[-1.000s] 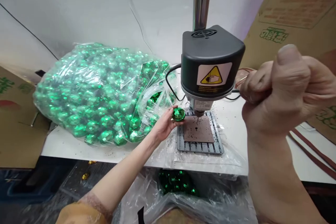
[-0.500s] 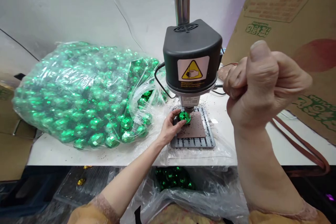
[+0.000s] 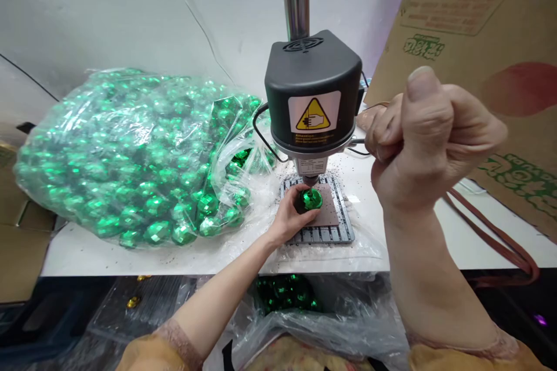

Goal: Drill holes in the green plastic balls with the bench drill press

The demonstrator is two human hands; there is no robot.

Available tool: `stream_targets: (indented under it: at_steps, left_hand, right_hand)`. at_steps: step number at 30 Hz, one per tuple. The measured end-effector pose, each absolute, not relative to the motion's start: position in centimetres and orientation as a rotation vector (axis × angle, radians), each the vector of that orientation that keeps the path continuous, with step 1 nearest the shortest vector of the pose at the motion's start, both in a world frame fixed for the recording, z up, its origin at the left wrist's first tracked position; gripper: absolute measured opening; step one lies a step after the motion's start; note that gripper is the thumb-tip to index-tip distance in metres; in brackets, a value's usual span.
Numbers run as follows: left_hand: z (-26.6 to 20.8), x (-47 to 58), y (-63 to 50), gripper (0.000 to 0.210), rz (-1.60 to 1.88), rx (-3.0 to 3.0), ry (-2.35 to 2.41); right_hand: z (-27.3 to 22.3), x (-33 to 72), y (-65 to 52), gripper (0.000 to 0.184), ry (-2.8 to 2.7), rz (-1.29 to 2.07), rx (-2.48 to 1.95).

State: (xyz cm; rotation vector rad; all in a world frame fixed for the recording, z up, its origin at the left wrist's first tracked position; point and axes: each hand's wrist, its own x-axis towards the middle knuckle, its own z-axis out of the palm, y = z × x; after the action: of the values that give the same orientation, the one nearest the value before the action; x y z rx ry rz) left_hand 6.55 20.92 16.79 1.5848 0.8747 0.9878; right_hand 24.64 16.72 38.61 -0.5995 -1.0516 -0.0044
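Note:
My left hand (image 3: 292, 215) is closed around a green faceted ball (image 3: 311, 199), steadying it from the left on the brown pad (image 3: 328, 214) over the slotted metal base. Directly above the ball is the chuck of a small bench drill press (image 3: 311, 90), its thin bit reaching the ball's top; I cannot tell how deep it sits. My right hand (image 3: 429, 136) makes a fist at the right of the machine, around the end of the drill press lever (image 3: 358, 141). Most of that lever is hidden inside the fist.
A big clear bag (image 3: 126, 156) full of green faceted balls lies on the left of the white table (image 3: 87, 258). Cardboard boxes (image 3: 470, 52) stand at both sides. Below the front edge hangs an open plastic bag (image 3: 348, 313) with more green balls. A brown strap (image 3: 496, 237) lies at right.
My left hand has moved the ball slightly right and nearer, beneath the bit, and the bit now meets its top. My right fist stays on the lever. The whole view has shifted slightly.

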Motion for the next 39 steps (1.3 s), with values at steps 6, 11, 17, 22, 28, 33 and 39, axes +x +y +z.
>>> stream_targets:
  at_steps: [6,11,17,22,28,33,39]
  left_hand:
    - [16.6,6.2,20.7,0.071,0.984,1.596,0.905]
    - [16.5,6.3,20.7,0.071,0.990,1.597,0.891]
    - [16.2,6.3,20.8,0.071,0.981,1.595,0.876]
    - [16.1,6.2,20.8,0.070,0.981,1.594,0.865]
    - [16.5,6.1,20.7,0.068,0.967,1.595,0.855]
    - [16.6,6.1,20.7,0.070,0.951,1.596,0.873]
    - [16.3,6.2,20.9,0.072,0.975,1.590,0.850]
  right_hand:
    - [38.6,25.0,16.9,0.058,-1.068,0.003,-0.598]
    - [37.7,24.9,16.6,0.064,-1.053,-0.065,-0.637]
    - [35.8,24.2,16.6,0.065,-0.997,-0.222,-0.596]
    - [34.7,24.7,16.6,0.057,-1.065,-0.261,-0.524]
    - [34.6,24.9,16.1,0.053,-1.084,-0.247,-0.510]
    - [34.0,25.0,16.5,0.046,-1.094,-0.266,-0.447]
    - [33.5,25.3,16.7,0.045,-1.131,-0.286,-0.421]
